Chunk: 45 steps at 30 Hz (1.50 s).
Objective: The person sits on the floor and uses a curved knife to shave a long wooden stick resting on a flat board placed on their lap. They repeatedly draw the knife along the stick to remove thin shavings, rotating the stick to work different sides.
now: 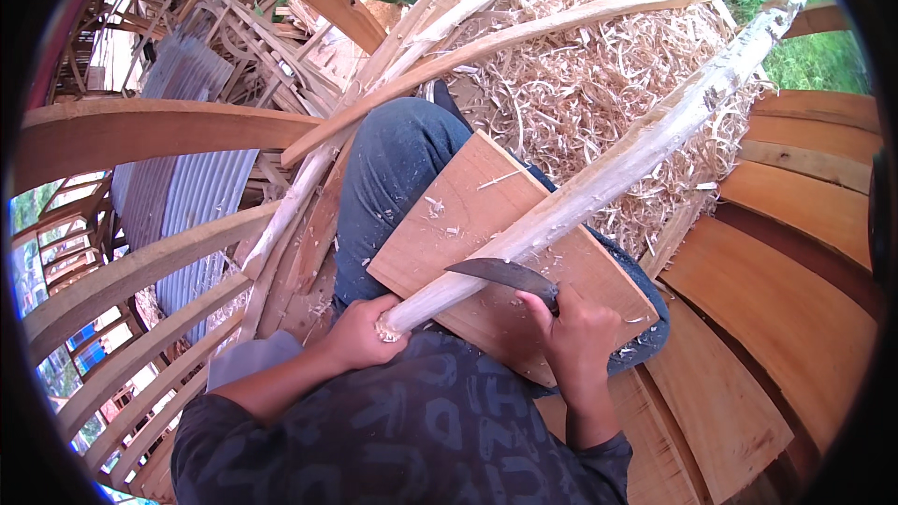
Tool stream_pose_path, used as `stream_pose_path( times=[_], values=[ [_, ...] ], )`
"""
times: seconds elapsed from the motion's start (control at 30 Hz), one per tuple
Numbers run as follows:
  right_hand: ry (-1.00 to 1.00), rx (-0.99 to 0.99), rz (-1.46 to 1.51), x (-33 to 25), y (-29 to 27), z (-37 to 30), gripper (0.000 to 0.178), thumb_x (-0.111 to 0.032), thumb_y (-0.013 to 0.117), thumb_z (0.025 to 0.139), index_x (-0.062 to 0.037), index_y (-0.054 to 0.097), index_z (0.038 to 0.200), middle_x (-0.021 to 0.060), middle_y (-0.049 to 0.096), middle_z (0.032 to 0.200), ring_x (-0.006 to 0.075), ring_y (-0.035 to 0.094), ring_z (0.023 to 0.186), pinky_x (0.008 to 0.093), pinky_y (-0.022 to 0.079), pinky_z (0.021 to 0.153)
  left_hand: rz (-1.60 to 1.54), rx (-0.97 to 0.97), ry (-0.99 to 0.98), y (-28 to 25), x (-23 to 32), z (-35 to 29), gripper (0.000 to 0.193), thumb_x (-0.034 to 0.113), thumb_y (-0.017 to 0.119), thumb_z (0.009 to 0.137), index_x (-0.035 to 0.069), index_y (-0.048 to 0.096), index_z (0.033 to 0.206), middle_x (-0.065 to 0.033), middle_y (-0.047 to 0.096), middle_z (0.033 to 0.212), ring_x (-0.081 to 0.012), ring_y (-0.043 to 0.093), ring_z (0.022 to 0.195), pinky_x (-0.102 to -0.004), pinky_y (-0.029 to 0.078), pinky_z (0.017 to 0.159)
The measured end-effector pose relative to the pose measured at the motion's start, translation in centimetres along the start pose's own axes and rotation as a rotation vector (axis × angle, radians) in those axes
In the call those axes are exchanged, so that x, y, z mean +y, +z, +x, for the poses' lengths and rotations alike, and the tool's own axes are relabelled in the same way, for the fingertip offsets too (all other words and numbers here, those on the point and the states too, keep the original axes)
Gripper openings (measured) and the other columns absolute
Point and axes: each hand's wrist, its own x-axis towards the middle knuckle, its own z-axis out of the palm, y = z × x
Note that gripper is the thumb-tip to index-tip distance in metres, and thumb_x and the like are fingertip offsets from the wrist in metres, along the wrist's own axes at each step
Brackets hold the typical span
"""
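Note:
A long pale wooden pole (599, 173), stripped of most of its bark, slants from my waist up to the far right. My left hand (363, 329) is wrapped round its near end. In my right hand (575, 329) is a knife (505, 273) with a dark curved blade; its handle is mostly hidden by my fingers. The blade points left and lies over the pole, close to its upper surface; I cannot tell whether it touches. Under the pole, a flat wooden board (449, 201) rests across my legs, with a few shavings on it.
Curled wood shavings (599, 75) are heaped beyond my knees. A long squared timber strip (524, 42) and other sticks lie ahead to the left. Curved wooden slats (140, 271) line the left, and wide planks (767, 290) the right. Corrugated metal sheets (201, 224) stand outside the left slats.

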Motion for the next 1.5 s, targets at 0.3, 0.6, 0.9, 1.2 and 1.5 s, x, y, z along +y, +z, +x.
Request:
stream_pose_path(
  times=[0.3,0.6,0.9,1.2,1.5],
  values=[
    [0.011,0.175,-0.041,1.5,0.4,0.5,0.052,-0.051,0.069,0.073,-0.0074,0.047,0.056,0.0083,0.045,0.045,0.0274,0.047,0.039,0.0361,0.033,0.038,0.003,-0.002,0.03,0.2,-0.4,-0.1,0.027,0.014,0.069,0.07,0.0,0.06,0.092,-0.0172,0.064,0.08,-0.0295,0.066,0.077,-0.0342,0.05,0.067],
    [0.132,0.266,0.011,2.0,-0.3,0.7,0.051,-0.047,0.068,0.077,-0.0036,0.049,0.059,0.0116,0.048,0.049,0.0303,0.048,0.042,0.0378,0.034,0.042,-0.018,0.022,0.035,1.0,-0.3,0.4,0.03,0.014,0.071,0.07,-0.004,0.06,0.091,-0.0156,0.065,0.078,-0.021,0.066,0.074,-0.0316,0.05,0.067],
    [0.578,0.494,0.341,10.0,-4.0,0.1,0.049,-0.039,0.065,0.083,0.0005,0.053,0.058,0.0161,0.047,0.049,0.0272,0.043,0.042,0.036,0.034,0.044,0.008,0.03,0.025,1.0,-0.6,0.3,0.029,0.014,0.071,0.069,-0.004,0.06,0.089,-0.0164,0.065,0.077,-0.0212,0.066,0.072,-0.031,0.049,0.066],
    [0.17,0.014,0.125,0.2,-0.3,0.5,0.046,-0.041,0.07,0.077,-0.0004,0.053,0.061,0.0181,0.05,0.054,0.0383,0.053,0.052,0.0412,0.04,0.048,-0.016,-0.003,-0.027,0.9,-0.3,0.7,0.031,0.018,0.071,0.069,-0.004,0.061,0.088,-0.0196,0.065,0.077,-0.0306,0.067,0.075,-0.0343,0.051,0.066],
    [0.635,0.493,0.365,9.0,-4.4,1.9,0.041,-0.034,0.061,0.086,0.0013,0.058,0.066,0.015,0.05,0.051,0.0273,0.044,0.044,0.0337,0.035,0.045,-0.045,-0.015,-0.003,0.6,-0.5,0.8,0.029,0.017,0.071,0.07,-0.004,0.062,0.087,-0.0166,0.066,0.075,-0.0246,0.067,0.07,-0.0321,0.05,0.064]
  ],
)
